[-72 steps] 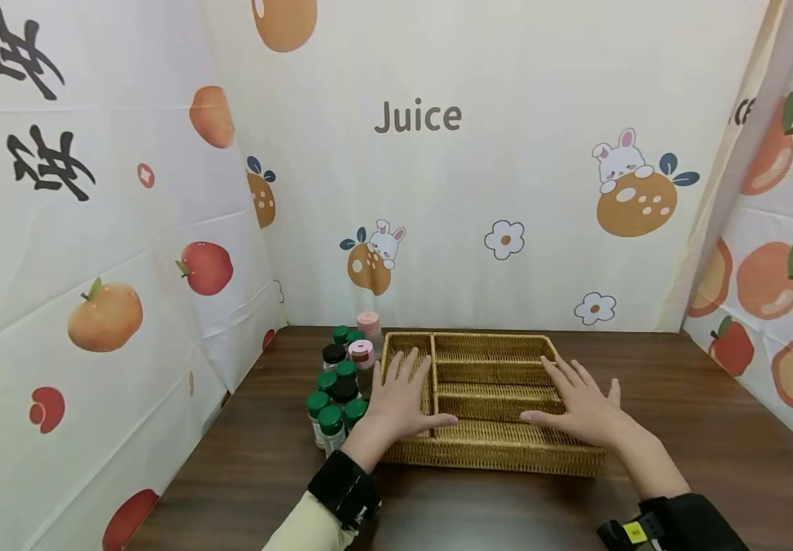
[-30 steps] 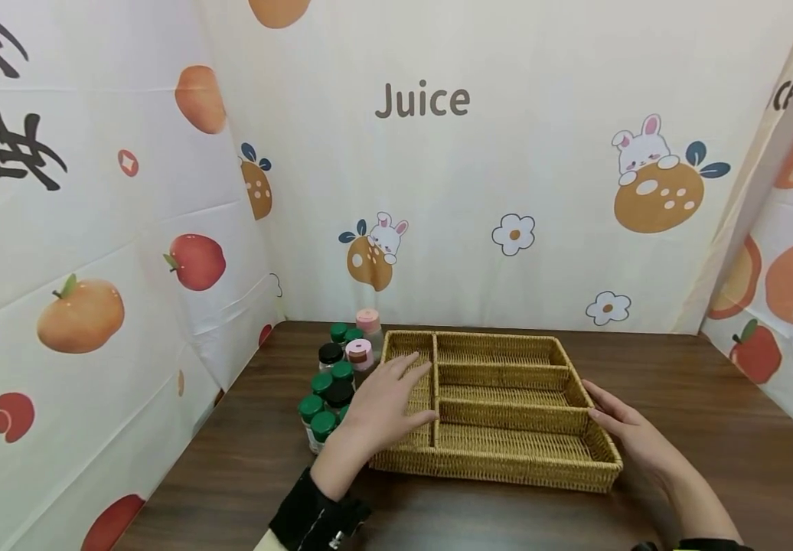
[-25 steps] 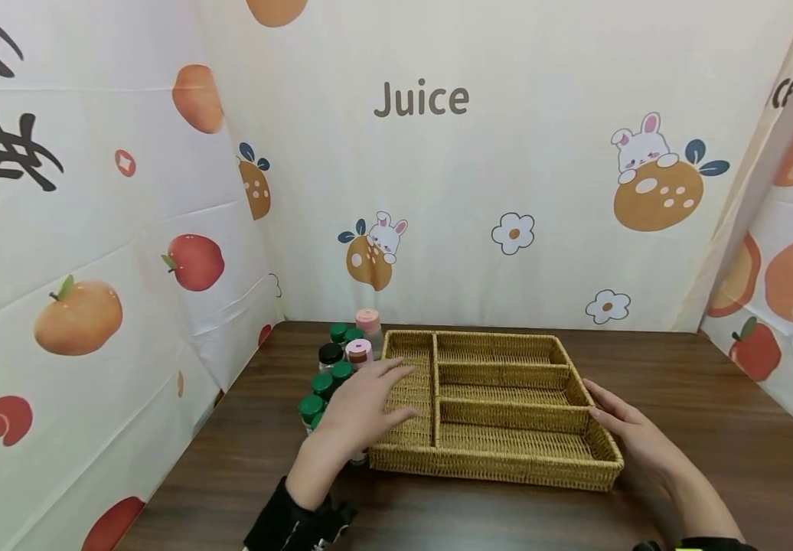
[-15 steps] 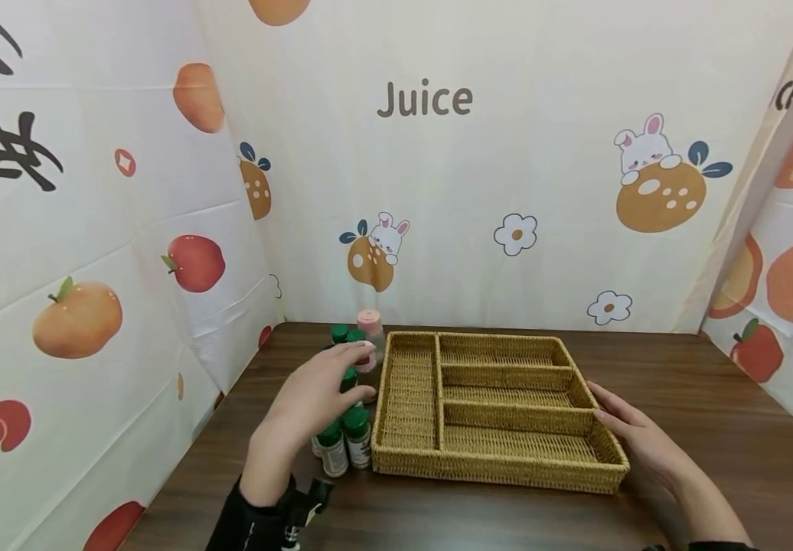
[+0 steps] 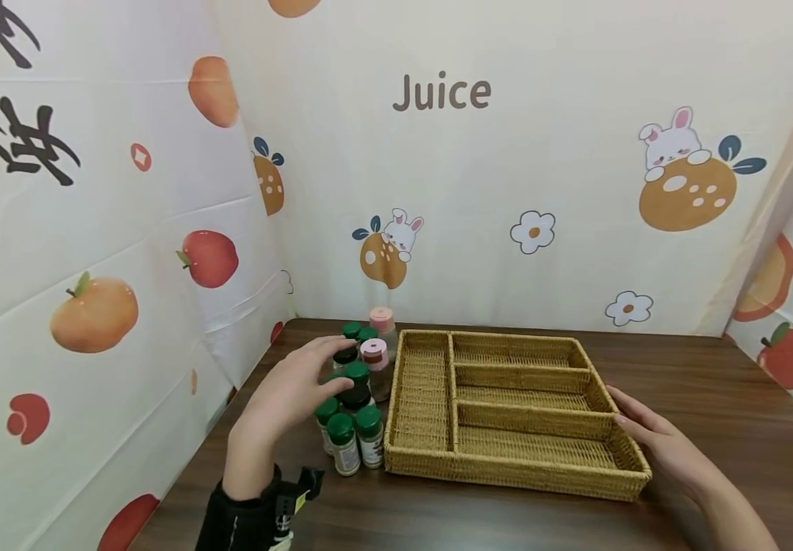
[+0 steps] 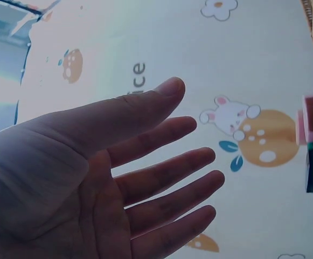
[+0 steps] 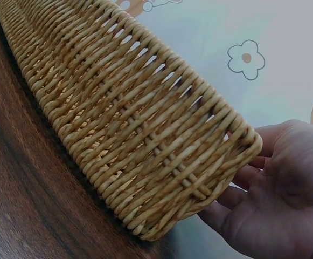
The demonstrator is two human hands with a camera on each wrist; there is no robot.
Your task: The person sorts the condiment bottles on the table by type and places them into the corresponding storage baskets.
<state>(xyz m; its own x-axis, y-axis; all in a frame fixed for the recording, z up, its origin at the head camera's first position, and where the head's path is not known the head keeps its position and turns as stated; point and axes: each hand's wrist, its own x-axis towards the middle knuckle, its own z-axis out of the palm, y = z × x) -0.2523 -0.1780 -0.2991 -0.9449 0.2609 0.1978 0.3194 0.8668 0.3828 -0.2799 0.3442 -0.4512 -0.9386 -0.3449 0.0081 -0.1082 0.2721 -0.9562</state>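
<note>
My left hand (image 5: 286, 390) hovers over a cluster of spice jars, thumb and fingers spread with nothing between them. In the left wrist view its fingers (image 6: 167, 181) are loosely extended. Green-capped jars (image 5: 343, 448) stand in front, with a black-capped jar (image 5: 354, 398) and a pink-capped jar (image 5: 374, 353) behind. Beside them lies a woven basket tray (image 5: 507, 471) with one long compartment at the left and three stacked at the right. My right hand (image 5: 672, 451) rests at the tray's right side, fingers along the outer wall and thumb at the rim.
The dark wooden table (image 5: 507, 520) meets a fruit-printed cloth backdrop (image 5: 458, 168) at the back and left. A taller pink-capped bottle (image 5: 383, 321) stands at the back of the cluster, close to the tray's left wall.
My left hand has moved left, from above the tray to over the jars. My right hand has gone from above the tray to its right side. The head view has shifted slightly.
</note>
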